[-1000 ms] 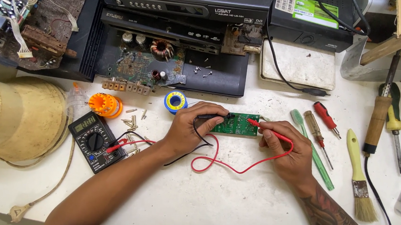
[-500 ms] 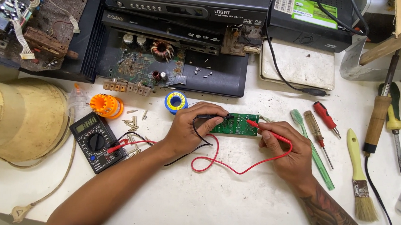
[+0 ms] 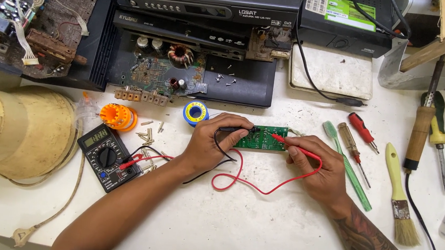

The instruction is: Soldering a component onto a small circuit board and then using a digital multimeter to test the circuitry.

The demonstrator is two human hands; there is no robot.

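Nothing moved: both hands press probes on green board (image 3: pixel 261 137), clutter close.

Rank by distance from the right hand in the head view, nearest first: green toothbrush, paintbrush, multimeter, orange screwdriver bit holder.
From the right hand:
1. green toothbrush - just beside it, on its right.
2. paintbrush - further right, past the toothbrush.
3. orange screwdriver bit holder - across the table on the left, beyond the left hand.
4. multimeter - left too, slightly further out; close to the bit holder's distance.

The single head view looks steeply down on the table (image 3: pixel 215 229) from close above; its far edge lies toward the top.
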